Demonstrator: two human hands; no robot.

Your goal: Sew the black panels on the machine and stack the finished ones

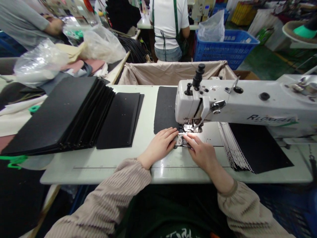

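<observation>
A black panel (165, 110) lies under the head of a white sewing machine (223, 102), partly hidden by it. My left hand (160, 145) rests palm down at the panel's near edge, fingers stretched toward the presser foot (192, 128). My right hand (201, 150) is just right of it, fingertips by the small metal plate in front of the needle area. Its fingers are extended; whether they pinch anything is too small to tell.
Left stand a tall stack of black panels (59, 112) and a smaller pile (120, 120). Light-edged black panels (257, 148) lie under the machine arm. Behind are a cloth-lined bin (153, 72), a blue crate (223, 49) and a person in a white shirt (167, 24).
</observation>
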